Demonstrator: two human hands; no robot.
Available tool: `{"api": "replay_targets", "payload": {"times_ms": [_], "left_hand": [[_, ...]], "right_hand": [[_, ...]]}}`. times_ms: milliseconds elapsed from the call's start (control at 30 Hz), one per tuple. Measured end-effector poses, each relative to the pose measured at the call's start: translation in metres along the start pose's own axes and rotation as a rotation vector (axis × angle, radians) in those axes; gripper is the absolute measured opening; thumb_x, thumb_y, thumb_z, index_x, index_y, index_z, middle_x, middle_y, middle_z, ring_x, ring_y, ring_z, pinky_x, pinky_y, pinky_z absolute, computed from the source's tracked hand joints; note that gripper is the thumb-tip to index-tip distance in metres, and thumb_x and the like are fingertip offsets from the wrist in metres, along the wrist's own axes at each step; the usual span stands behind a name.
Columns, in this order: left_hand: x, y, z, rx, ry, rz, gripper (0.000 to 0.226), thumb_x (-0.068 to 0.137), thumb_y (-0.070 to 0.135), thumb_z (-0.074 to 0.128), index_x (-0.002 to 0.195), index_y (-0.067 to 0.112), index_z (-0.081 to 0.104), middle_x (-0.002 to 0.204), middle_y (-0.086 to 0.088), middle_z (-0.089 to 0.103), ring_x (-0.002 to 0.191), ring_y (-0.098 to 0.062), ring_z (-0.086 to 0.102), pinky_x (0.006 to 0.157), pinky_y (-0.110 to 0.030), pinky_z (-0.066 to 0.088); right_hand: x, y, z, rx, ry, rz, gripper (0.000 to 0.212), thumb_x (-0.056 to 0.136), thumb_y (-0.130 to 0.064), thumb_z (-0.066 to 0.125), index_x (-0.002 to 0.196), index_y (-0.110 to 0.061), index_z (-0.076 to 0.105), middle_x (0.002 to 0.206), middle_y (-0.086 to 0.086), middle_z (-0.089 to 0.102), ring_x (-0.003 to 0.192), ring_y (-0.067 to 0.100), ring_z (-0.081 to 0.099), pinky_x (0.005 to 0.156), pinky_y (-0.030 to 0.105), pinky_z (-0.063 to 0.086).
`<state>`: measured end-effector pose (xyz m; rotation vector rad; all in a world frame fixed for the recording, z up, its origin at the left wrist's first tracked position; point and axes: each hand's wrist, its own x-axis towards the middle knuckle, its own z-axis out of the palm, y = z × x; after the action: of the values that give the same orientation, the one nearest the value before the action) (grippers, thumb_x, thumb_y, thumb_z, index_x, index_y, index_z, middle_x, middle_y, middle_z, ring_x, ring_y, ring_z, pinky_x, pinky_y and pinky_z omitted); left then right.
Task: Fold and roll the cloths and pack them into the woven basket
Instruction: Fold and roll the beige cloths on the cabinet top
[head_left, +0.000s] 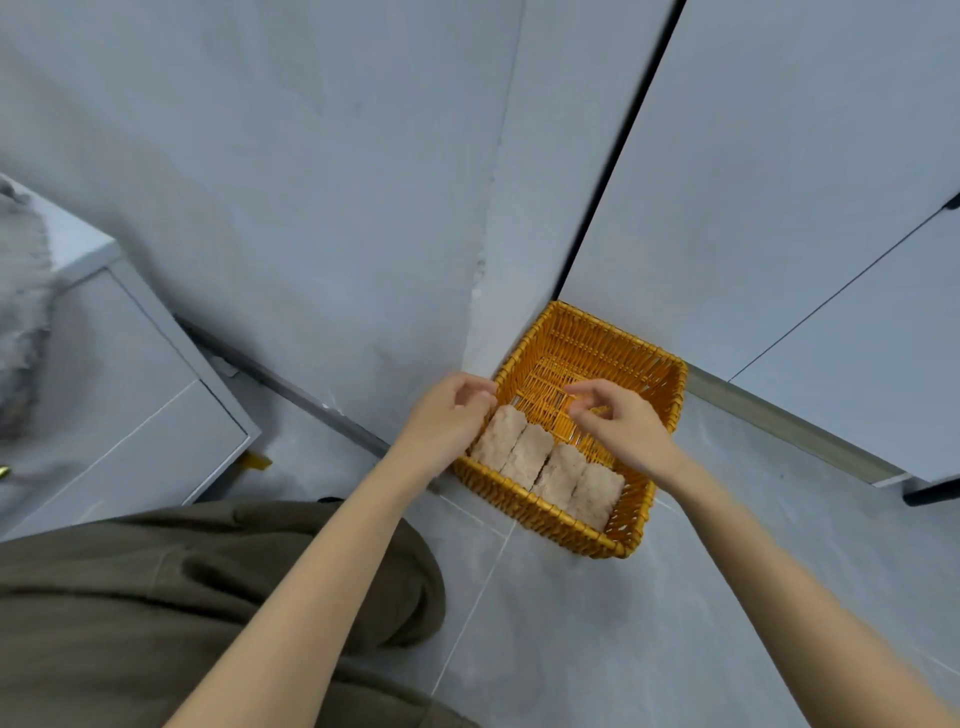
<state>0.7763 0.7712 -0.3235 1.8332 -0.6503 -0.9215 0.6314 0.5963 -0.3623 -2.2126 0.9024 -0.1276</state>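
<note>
An orange woven basket (613, 338) stands on the grey tiled floor against the wall corner. Several rolled beige cloths (550, 467) lie side by side along its near wall; the far half shows bare weave. My left hand (452, 415) hovers at the basket's left rim just above the leftmost roll, fingers loosely curled and holding nothing. My right hand (618, 421) hangs over the basket's middle, fingers relaxed and slightly bent, also holding nothing.
A white cabinet (135, 395) stands at the left with a fluffy grey cloth (21, 312) on top. White cupboard doors (779, 208) rise behind the basket. A dark olive garment (208, 587) covers my lap at bottom left. Floor tiles (571, 623) lie in front.
</note>
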Motion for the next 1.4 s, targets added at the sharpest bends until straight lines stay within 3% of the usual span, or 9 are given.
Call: {"api": "replay_targets", "payload": {"times_ms": [133, 233, 400, 700, 867, 933, 1033, 1233, 1400], "left_hand": [[-0.031, 0.018, -0.03, -0.047, 0.079, 0.057, 0.017, 0.098, 0.018, 0.045, 0.11, 0.022, 0.056, 0.111, 0.004, 0.063, 0.097, -0.011, 0.059, 0.084, -0.023, 0.045], [-0.05, 0.031, -0.058, -0.085, 0.144, 0.092, 0.018, 0.098, 0.017, 0.045, 0.11, 0.022, 0.058, 0.104, 0.008, 0.064, 0.086, -0.004, 0.059, 0.076, -0.015, 0.046], [-0.096, 0.046, -0.118, -0.143, 0.297, 0.123, 0.021, 0.098, 0.018, 0.045, 0.113, 0.021, 0.059, 0.107, 0.008, 0.067, 0.098, -0.014, 0.062, 0.083, -0.025, 0.048], [-0.177, 0.047, -0.23, -0.208, 0.651, 0.177, 0.019, 0.097, 0.017, 0.048, 0.111, 0.019, 0.06, 0.102, 0.007, 0.067, 0.087, -0.01, 0.062, 0.078, -0.023, 0.048], [-0.212, 0.022, -0.28, -0.146, 0.843, 0.157, 0.019, 0.098, 0.016, 0.046, 0.11, 0.021, 0.059, 0.102, 0.009, 0.065, 0.092, -0.006, 0.06, 0.072, -0.016, 0.048], [-0.217, 0.008, -0.295, -0.099, 0.931, 0.148, 0.02, 0.097, 0.013, 0.046, 0.11, 0.021, 0.059, 0.103, 0.008, 0.064, 0.092, -0.001, 0.057, 0.067, -0.011, 0.045], [-0.215, -0.013, -0.318, -0.027, 1.042, 0.102, 0.024, 0.095, 0.014, 0.05, 0.116, 0.02, 0.058, 0.112, 0.003, 0.062, 0.1, -0.008, 0.056, 0.074, -0.018, 0.044], [-0.201, -0.04, -0.355, 0.157, 1.235, 0.092, 0.038, 0.093, 0.017, 0.054, 0.131, 0.015, 0.05, 0.132, -0.003, 0.053, 0.115, -0.016, 0.05, 0.098, -0.034, 0.043], [-0.191, -0.053, -0.386, 0.19, 1.439, 0.013, 0.057, 0.089, 0.021, 0.058, 0.141, 0.02, 0.037, 0.145, -0.01, 0.031, 0.136, -0.026, 0.02, 0.111, -0.04, 0.019]], "right_hand": [[-0.027, -0.062, -0.014, 0.017, -0.081, -0.135, 0.023, 0.094, -0.033, 0.057, 0.116, -0.038, 0.058, 0.098, -0.016, 0.068, 0.085, 0.005, 0.065, 0.074, 0.025, 0.052], [-0.043, -0.108, -0.017, 0.008, -0.126, -0.237, 0.025, 0.093, -0.028, 0.058, 0.117, -0.037, 0.058, 0.099, -0.015, 0.068, 0.082, 0.005, 0.064, 0.073, 0.024, 0.052], [-0.057, -0.191, -0.005, 0.044, -0.205, -0.404, 0.027, 0.092, -0.024, 0.056, 0.116, -0.037, 0.059, 0.1, -0.013, 0.068, 0.081, 0.005, 0.065, 0.073, 0.025, 0.053], [-0.042, -0.327, 0.047, 0.132, -0.27, -0.623, 0.024, 0.092, -0.019, 0.057, 0.111, -0.03, 0.063, 0.095, -0.008, 0.07, 0.074, 0.008, 0.065, 0.077, 0.03, 0.054], [-0.028, -0.386, 0.083, 0.143, -0.272, -0.705, 0.021, 0.092, -0.017, 0.058, 0.11, -0.025, 0.064, 0.099, -0.004, 0.069, 0.079, 0.013, 0.064, 0.074, 0.022, 0.049], [-0.02, -0.403, 0.098, 0.139, -0.244, -0.735, 0.019, 0.091, -0.018, 0.058, 0.108, -0.026, 0.064, 0.098, -0.008, 0.067, 0.077, 0.004, 0.061, 0.072, 0.016, 0.046], [-0.009, -0.43, 0.126, 0.15, -0.213, -0.772, 0.022, 0.09, -0.012, 0.058, 0.109, -0.02, 0.065, 0.099, -0.008, 0.066, 0.073, -0.005, 0.056, 0.07, 0.008, 0.041], [0.009, -0.458, 0.18, 0.068, -0.191, -0.821, 0.032, 0.09, -0.013, 0.053, 0.121, -0.02, 0.061, 0.116, -0.007, 0.062, 0.085, 0.006, 0.057, 0.078, 0.023, 0.043], [0.023, -0.463, 0.212, -0.017, -0.242, -0.838, 0.037, 0.092, -0.012, 0.053, 0.129, -0.017, 0.053, 0.126, -0.002, 0.059, 0.106, 0.011, 0.057, 0.089, 0.026, 0.046]]}}
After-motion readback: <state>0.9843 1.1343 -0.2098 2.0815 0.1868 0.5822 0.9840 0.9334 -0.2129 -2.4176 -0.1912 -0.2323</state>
